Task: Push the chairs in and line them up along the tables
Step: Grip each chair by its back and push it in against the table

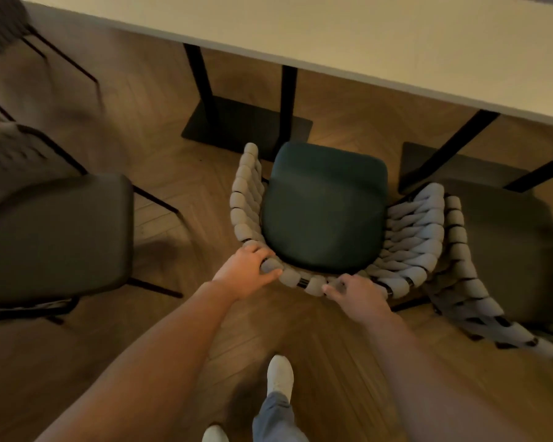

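Left hand (248, 272) and right hand (358, 298) hold the green-seated chair's (324, 207) woven backrest.

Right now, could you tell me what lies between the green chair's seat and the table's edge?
In the head view, only bare wooden floor and the table's black base plate lie between the green seat and the table.

Warm, dim light falls across a herringbone wood floor (179, 186), where black legs (201, 78) rise from a flat black base plate (246, 129).
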